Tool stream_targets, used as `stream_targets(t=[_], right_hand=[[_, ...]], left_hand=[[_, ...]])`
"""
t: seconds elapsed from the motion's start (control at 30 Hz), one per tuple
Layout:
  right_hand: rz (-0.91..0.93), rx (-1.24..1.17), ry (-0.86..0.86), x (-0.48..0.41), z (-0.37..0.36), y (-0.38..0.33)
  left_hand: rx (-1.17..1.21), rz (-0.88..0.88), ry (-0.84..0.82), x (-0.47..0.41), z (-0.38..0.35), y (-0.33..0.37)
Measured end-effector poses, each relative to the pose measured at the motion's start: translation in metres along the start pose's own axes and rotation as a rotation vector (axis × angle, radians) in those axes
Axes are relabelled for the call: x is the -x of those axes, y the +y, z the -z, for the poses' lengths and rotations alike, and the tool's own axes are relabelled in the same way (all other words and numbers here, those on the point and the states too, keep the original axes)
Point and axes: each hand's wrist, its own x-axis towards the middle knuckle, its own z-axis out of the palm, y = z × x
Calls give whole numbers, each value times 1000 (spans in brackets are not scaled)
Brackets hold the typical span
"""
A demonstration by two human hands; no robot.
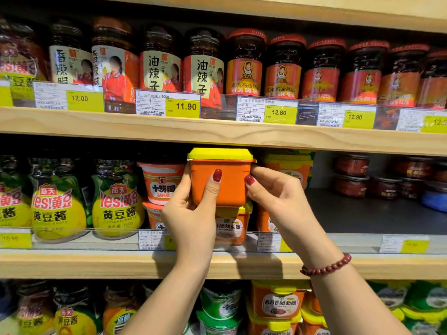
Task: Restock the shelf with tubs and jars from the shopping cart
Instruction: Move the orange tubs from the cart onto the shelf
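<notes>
Both hands are on an orange tub with a yellow lid [219,176], dead centre of the frame on the middle shelf [242,264]. The left hand [191,211] grips its left side with the thumb curled across the front; the right hand [278,197] pinches the right edge just under the lid, thumb on the front. The tub sits right on top of another tub of the same kind [231,226], lid almost against the shelf board above. There's a beaded bracelet [326,265] on the right wrist. Left of the tubs are stacked orange-and-white paste cups [162,182], then yellow-label soybean paste jars [118,209]. Across the top of the frame runs a row of chili oil jars [244,66] behind yellow price tags [183,106].
</notes>
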Motion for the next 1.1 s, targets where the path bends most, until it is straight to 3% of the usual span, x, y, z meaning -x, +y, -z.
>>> stream_targets(t=[0.17, 0.43, 0.57, 0.7, 0.87, 1.1], right_hand=[[-60, 49, -22, -9, 2, 7], [-47, 387, 365, -20, -3, 30], [-9, 518, 445, -11, -7, 30], [82, 420, 420, -2, -20, 25], [37, 426, 363, -5, -24, 24], [45, 374, 225, -11, -20, 34]], left_hand=[[-84, -5, -38, 1, -3, -12], [-145, 27, -64, 6, -2, -27], [-68, 79, -46, -1, 9, -32], [-123, 132, -112, -4, 10, -32], [-110, 147, -181, -12, 7, -22], [-144, 90, -76, -5, 13, -30]])
